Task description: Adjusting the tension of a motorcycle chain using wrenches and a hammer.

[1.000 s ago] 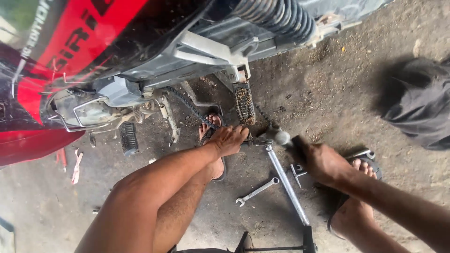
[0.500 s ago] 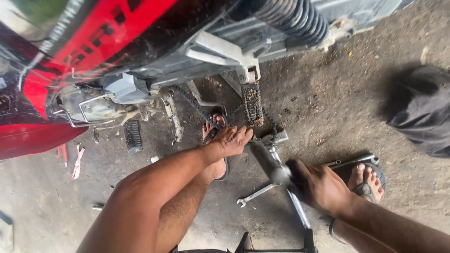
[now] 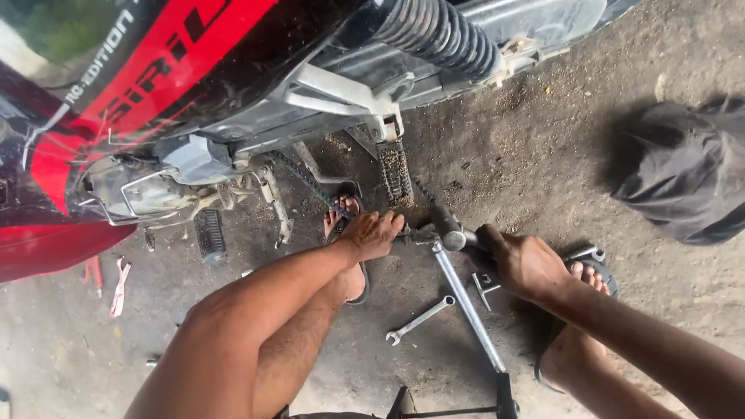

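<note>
**Both hands on a T-wrench at the chain, under a raised motorcycle**

Head view. The left hand (image 3: 378, 234) is closed over the forward end of a T-wrench (image 3: 466, 299), right where the tool meets the drive chain (image 3: 394, 172) hanging below the swingarm (image 3: 341, 91). The right hand (image 3: 526, 264) is wrapped shut around the tool's cross handle, just behind and to the right of the left grip. The fitting under the left palm is hidden, so what the tool is seated on cannot be told. The long shaft runs back from the two grips toward the body.

As a judgement, the turn is best made with the socket end held square and pressed home by the left hand, while the force is applied by the right at the handle, steadily and without jerks. The fingers near the chain should be kept off the links and out of any pinch point.

Around the grips: a spanner (image 3: 420, 319) lies on the ground just behind the left hand, beside the shaft. A small metal piece (image 3: 486, 284) lies under the right wrist. Sandalled feet sit beneath both hands and crowd the swing of the handle. The footpeg (image 3: 208, 232) and stand (image 3: 277, 203) hang to the left, the shock spring (image 3: 442, 32) above. A dark cloth (image 3: 683, 174) lies well apart to the right. Red-handled pliers (image 3: 95, 273) lie far left.
</note>
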